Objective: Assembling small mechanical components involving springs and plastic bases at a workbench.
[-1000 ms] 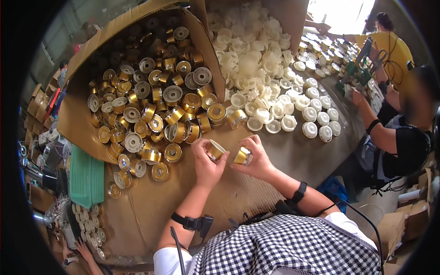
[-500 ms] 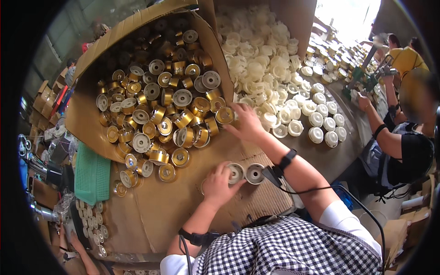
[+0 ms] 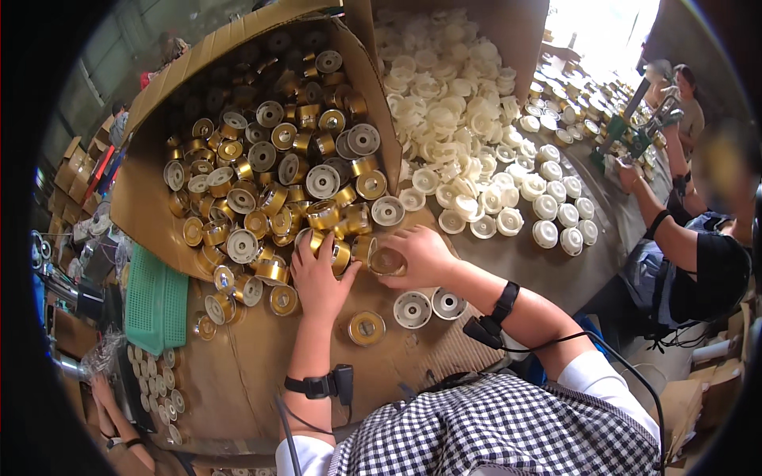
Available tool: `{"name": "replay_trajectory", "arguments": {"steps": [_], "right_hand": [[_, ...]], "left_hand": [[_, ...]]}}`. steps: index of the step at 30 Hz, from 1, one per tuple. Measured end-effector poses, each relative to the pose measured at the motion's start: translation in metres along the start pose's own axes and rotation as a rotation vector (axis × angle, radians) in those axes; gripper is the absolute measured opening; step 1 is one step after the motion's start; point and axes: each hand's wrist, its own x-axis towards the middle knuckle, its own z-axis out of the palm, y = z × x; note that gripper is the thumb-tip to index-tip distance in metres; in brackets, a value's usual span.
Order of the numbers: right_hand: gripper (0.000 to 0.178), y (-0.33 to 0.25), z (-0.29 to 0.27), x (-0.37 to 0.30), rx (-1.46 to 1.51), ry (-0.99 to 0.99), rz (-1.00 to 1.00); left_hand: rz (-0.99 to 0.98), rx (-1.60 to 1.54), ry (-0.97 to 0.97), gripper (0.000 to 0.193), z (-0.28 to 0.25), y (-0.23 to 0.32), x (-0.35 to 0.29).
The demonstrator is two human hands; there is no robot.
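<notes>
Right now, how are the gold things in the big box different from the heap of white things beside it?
Colour: the gold pieces have shiny gold sides, while the white pieces are pale and milky.
Touch: the left hand and right hand are at the gold pieces; neither touches the white pieces.
Both kinds look round and lie jumbled together.

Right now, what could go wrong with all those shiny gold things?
The gold parts lie loose in a heap, so the left hand, reaching in at its edge, might set some rolling. The right hand holds a gold part that could slip. The black wrist box sits near two pale-faced round parts and might knock them.
</notes>
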Motion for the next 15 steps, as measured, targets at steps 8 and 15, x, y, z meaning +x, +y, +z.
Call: {"name": "replay_trajectory", "arguments": {"steps": [8,15], "right_hand": [[0.058,0.053,-0.009,0.013,0.131,-0.248,0.627],[0.027,0.037,-0.003,-0.030,0.277,0.252,0.164]], "left_hand": [[0.011,-0.124,-0.146,0.053,-0.020,0.017,-0.028],[-0.310,-0.560,-0.229,0.036,-0.019,-0.014,-0.058]]}}
